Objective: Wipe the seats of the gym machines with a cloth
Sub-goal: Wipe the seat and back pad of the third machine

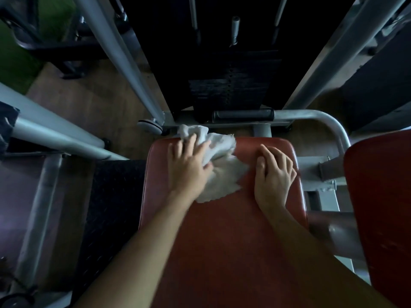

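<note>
1. Looking down from the person's head at a red padded seat (222, 236) of a gym machine; its long axis runs straight away from the viewer.
2. The left hand (189, 165) reaches out along a bare forearm to the seat's far left part. It lies palm down, fingers spread and nearly straight, pointing at the seat's far edge. It presses flat on a white cloth (222, 174) and does not clench it.
3. The right hand (273, 172) rests on the seat's far right part, just beside the cloth. Its fingers are loosely bent, tips touching the pad, and it holds nothing.
4. The cloth is crumpled and lies on the far half of the seat, between the two hands and partly under the left one. Its long axis slants from the seat's far left corner, where a bunched end hangs over the edge, back toward the seat's middle.
5. Beyond the seat's far edge is a black padded roller (243, 115), and behind that a dark weight stack (233, 90).
6. To the right of the seat is a second red pad (382, 196).
7. Grey frame tubes (124, 56) rise past the seat's far corners.
</note>
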Available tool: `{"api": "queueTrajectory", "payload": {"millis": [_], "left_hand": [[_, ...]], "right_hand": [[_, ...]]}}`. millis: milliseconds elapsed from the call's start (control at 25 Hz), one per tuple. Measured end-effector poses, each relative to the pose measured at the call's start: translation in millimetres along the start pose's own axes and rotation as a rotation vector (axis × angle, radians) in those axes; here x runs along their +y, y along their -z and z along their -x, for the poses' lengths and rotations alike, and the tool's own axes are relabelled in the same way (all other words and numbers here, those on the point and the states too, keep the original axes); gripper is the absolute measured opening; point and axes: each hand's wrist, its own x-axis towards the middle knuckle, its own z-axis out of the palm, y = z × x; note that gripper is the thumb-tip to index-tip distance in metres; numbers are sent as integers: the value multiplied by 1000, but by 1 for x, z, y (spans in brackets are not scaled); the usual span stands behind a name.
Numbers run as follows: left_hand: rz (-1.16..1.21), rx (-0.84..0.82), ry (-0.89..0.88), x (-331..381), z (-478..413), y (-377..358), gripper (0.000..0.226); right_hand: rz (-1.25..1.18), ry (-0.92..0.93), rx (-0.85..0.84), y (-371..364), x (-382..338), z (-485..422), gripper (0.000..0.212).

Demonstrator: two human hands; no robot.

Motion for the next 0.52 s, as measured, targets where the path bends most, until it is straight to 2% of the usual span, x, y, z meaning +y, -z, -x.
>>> {"api": "queueTrajectory", "payload": {"millis": [80, 160, 280, 440, 520], "left_hand": [[48, -42, -146, -55, -3, 12, 57], [109, -102, -201, -89, -8, 26, 57], [217, -140, -162, -83, -29, 24, 27], [208, -126, -299, -65, -59, 4, 44], [268, -189, -325, -59, -76, 6, 46]], "right_hand": [[63, 24, -28, -10, -8, 10, 43], [191, 121, -112, -17, -10, 20, 50], [335, 170, -185, -20, -11, 18, 57], [367, 140, -152, -22, -14, 19, 58], [378, 142, -137, -23, -14, 19, 57]]}}
